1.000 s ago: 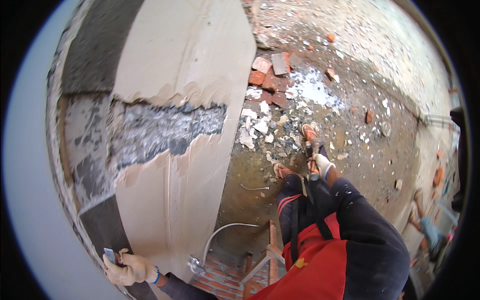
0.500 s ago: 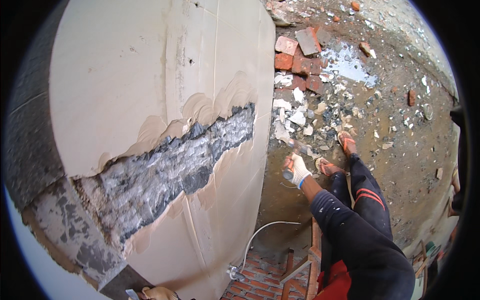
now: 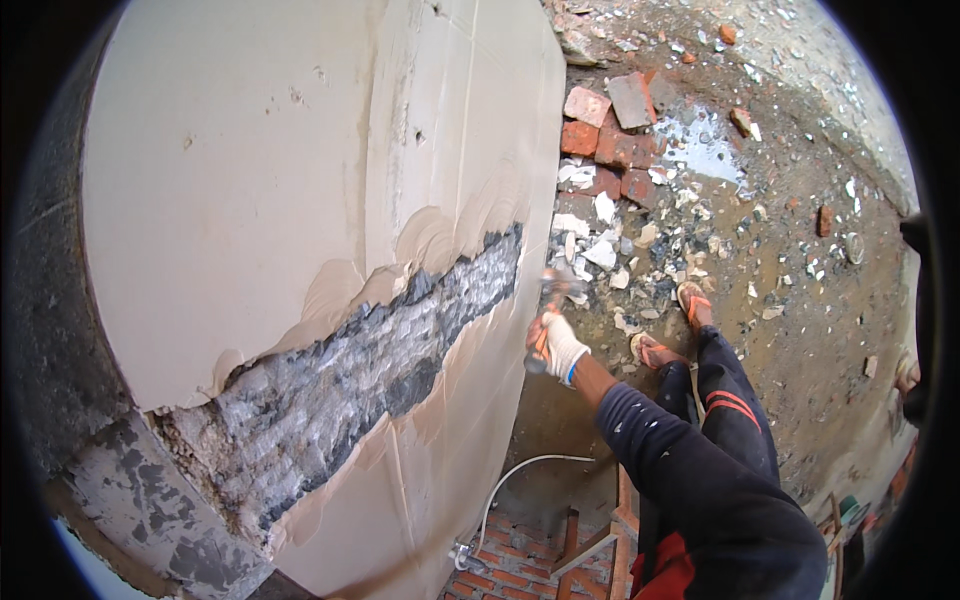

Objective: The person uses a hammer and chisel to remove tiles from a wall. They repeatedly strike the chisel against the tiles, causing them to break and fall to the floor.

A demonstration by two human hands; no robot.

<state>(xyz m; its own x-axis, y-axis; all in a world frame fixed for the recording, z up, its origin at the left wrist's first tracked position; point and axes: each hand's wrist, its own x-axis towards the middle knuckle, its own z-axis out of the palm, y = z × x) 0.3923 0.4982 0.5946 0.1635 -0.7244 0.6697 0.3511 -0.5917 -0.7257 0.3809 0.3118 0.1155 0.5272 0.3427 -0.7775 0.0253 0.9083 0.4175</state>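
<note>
My right hand, in a white knitted glove with a blue cuff edge, is closed around the orange-and-black handle of a hammer. The hammer's metal head is slightly blurred and lies above the fist, close to the wall's edge. Beside it is the beige plastered wall, where a rough grey band of broken surface runs diagonally. Smeared plaster lines both sides of that band. My left hand is out of the picture. A blurred brown streak at the bottom edge cannot be made out.
Red bricks and white plaster chips litter the wet ground beyond my sandalled feet. Near the lower edge are a white hose, a metal tap and a wooden frame over brick paving.
My right hand and the hammer have moved left, toward the wall. A partly visible beige shape at the bottom left edge has gone out of view. The whole view has shifted slightly.
</note>
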